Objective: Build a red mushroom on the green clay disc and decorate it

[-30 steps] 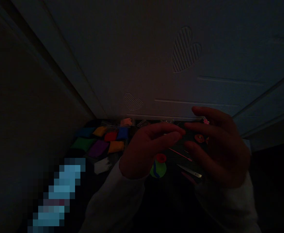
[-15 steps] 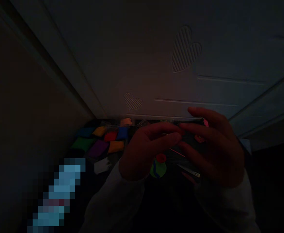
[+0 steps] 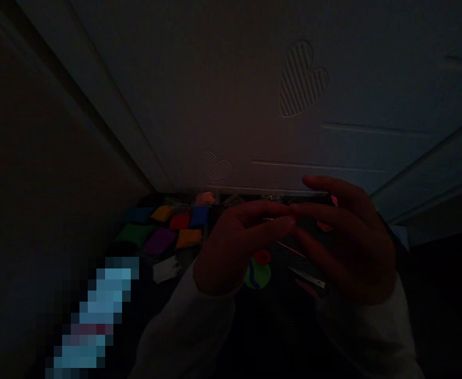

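In the dim light my left hand (image 3: 242,237) has its thumb and index finger pinched together at the middle. Against those fingertips rest the thumb and index fingertip of my right hand (image 3: 349,242), while another of its fingers sticks out above. Whatever sits between the fingertips is too small and dark to make out. Below the hands lies a green disc (image 3: 264,276) with a wavy blue strip (image 3: 252,273) across it and a red round piece (image 3: 262,257) at its upper edge. Scissors (image 3: 310,279) and a thin pink stick (image 3: 290,248) lie beneath the right hand.
Several coloured packets, among them a purple one (image 3: 160,240) and a white one (image 3: 166,269), lie at the left. An orange piece (image 3: 324,226) shows behind the right hand. A pale panel with a raised heart (image 3: 302,79) rises behind. A pixelated bright patch (image 3: 100,310) covers the lower left.
My right fingertips have shifted slightly left and press closer to the left ones. A reddish bit seen between them before is now hidden. My left hand has hardly moved.
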Available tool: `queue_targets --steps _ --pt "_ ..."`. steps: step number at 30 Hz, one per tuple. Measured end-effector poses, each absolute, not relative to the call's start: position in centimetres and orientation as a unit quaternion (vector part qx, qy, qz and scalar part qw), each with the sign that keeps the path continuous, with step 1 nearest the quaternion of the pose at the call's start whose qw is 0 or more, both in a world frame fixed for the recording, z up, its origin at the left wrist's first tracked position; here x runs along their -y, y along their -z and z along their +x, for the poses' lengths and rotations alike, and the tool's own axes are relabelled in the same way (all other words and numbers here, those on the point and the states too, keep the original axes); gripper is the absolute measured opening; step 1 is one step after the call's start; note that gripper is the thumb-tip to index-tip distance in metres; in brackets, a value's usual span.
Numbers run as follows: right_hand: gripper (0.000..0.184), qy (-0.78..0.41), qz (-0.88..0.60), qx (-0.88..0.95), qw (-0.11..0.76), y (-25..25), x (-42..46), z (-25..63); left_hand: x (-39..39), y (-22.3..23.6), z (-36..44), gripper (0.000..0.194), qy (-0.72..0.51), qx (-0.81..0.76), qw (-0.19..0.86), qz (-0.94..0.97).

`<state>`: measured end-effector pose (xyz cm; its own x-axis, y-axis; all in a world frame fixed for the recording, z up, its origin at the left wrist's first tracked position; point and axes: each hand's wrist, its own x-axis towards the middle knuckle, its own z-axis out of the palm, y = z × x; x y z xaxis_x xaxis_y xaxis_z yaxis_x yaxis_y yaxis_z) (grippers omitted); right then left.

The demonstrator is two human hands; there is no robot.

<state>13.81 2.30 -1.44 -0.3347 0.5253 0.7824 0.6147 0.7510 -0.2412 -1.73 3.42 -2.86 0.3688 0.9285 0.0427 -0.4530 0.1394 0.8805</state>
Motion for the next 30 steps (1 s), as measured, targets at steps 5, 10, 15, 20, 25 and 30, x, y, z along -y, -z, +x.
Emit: queue_targets --steps 5,10,15,20,25,30 --pt "0.033 0.04 -0.348 0.82 0.452 1.43 -2.3 13.87 -3.43 2.84 -1.81 0.013 -0.482 -0.273 0.703 0.446" --pt "0.032 0.036 -0.357 0.82 0.446 1.45 -2.34 13.93 -3.44 2.93 -1.83 0.014 -0.476 -0.273 0.711 0.441" --pt "0.031 0.023 -0.348 0.816 0.46 1.39 -2.34 13.85 -3.53 3.07 -1.69 0.011 -0.475 -0.236 0.73 0.432" --pt "0.032 0.023 -0.357 0.816 0.454 1.4 -2.21 13.81 -3.39 3.07 -1.63 0.011 -0.482 -0.244 0.731 0.417" --pt "0.036 0.018 -0.363 0.817 0.448 1.41 -2.17 13.94 -3.35 2.96 -1.68 0.009 -0.497 -0.258 0.709 0.428" --pt "0.037 0.028 -0.36 0.801 0.478 1.38 -2.21 13.78 -3.22 2.71 -1.47 0.01 -0.546 -0.255 0.668 0.437"
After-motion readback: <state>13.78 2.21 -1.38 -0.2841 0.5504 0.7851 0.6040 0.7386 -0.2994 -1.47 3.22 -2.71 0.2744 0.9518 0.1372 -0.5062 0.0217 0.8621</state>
